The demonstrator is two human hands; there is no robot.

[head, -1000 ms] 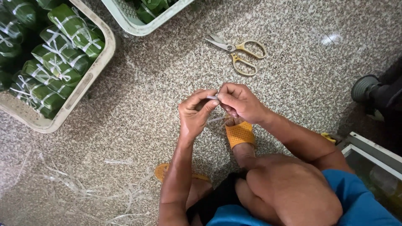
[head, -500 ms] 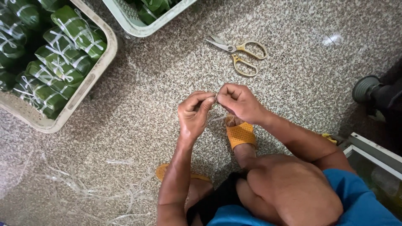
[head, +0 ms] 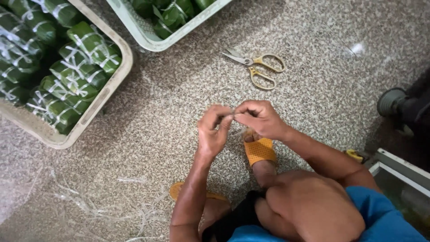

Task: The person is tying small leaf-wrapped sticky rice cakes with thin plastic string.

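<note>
My left hand (head: 213, 130) and my right hand (head: 259, 117) meet in front of me, fingertips pinched together on a thin pale string (head: 232, 115) that barely shows between them. Both hands hover above my foot in an orange perforated sandal (head: 260, 150) on the speckled stone floor. Yellow-handled scissors (head: 258, 68) lie on the floor just beyond my hands, blades pointing left.
A beige crate (head: 96, 107) at left holds several green leaf-wrapped bundles (head: 67, 76) tied with white string. A pale green crate (head: 154, 41) with more bundles sits at the top. Loose string scraps (head: 103, 206) litter the lower left. A dark wheeled object (head: 394, 102) stands at right.
My hands have stayed pinched together in nearly the same place, with only small finger movement. Nothing else has moved.
</note>
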